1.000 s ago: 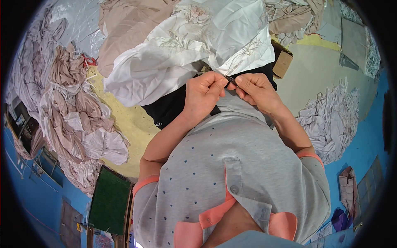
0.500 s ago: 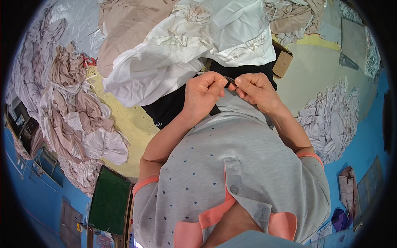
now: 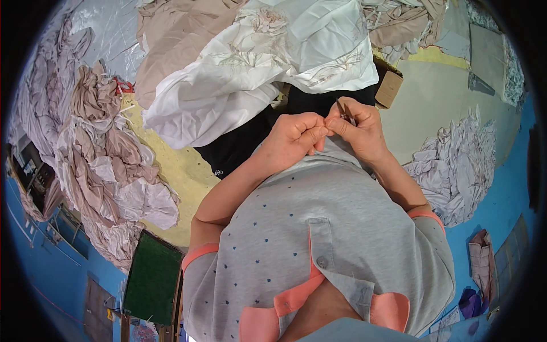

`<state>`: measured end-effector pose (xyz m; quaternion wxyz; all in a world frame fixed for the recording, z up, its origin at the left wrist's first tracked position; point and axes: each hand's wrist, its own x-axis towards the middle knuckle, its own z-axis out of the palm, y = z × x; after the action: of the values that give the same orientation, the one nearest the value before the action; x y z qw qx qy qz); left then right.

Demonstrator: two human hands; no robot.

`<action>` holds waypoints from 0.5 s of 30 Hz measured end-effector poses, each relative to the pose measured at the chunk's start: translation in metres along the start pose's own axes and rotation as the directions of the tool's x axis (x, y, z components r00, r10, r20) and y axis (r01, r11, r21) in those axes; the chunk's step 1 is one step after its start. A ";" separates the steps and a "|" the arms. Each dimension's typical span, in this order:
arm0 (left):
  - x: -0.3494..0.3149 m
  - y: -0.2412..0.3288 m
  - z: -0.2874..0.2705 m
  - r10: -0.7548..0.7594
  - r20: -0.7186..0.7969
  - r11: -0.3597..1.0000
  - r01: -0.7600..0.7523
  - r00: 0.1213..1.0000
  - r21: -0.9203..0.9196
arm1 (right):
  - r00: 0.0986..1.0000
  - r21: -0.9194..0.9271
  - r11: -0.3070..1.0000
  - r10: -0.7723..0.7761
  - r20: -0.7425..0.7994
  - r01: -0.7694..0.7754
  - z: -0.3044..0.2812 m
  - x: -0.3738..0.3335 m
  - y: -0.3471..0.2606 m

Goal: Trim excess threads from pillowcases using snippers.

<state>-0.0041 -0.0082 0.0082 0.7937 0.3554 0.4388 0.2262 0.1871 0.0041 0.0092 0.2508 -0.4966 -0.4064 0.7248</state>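
Observation:
My right hand [image 3: 364,132] is closed around small dark thread snips [image 3: 344,110], whose pointed tips stick up beyond the fingers. Right beside it, my left hand [image 3: 293,137] is pinched closed, its fingertips meeting those of the right hand. Whatever lies between the left fingertips is hidden or too small to see. Both hands hover over my lap, at the lower edge of my grey shirt [image 3: 273,199]. Just beyond them, white fabric [image 3: 216,85] with a stitched floral pattern spills over my black trousers [image 3: 233,148].
Piles of beige and white cloth [image 3: 114,165] lie at the left, and a pale crumpled heap [image 3: 456,165] sits at the right. A cardboard box [image 3: 389,88] stands beyond my right hand. Beige fabric [image 3: 176,45] adjoins the white one. A green board [image 3: 151,279] is at the lower left.
The snips, earlier level between both hands, now point upward within my right hand. My left hand has shifted right and slightly closer to me, and the fingertips of both hands have come together.

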 end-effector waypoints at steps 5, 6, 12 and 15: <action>0.013 -0.004 -0.006 0.394 -0.298 0.852 -0.224 0.870 0.474 | 0.929 -0.257 0.966 -0.112 -0.352 0.019 -0.028 -0.010 0.000; 0.019 -0.003 -0.010 0.395 -0.294 0.852 -0.228 0.870 0.471 | 0.875 -0.310 0.950 -0.177 -0.450 0.032 -0.047 -0.012 0.004; 0.048 -0.004 -0.045 0.350 -0.338 0.862 -0.159 0.874 0.481 | 0.715 -0.871 0.438 -0.533 -0.452 -0.223 -0.128 -0.022 0.029; 0.049 -0.014 -0.053 0.267 -0.213 0.853 -0.127 0.940 0.507 | 0.739 -0.629 0.777 -0.433 -0.516 0.016 -0.056 -0.012 0.002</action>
<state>-0.0240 0.0354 -0.0479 0.5821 0.5516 0.5485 0.2366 0.2436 0.0129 0.0032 0.2975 -0.7075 -0.5596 0.3127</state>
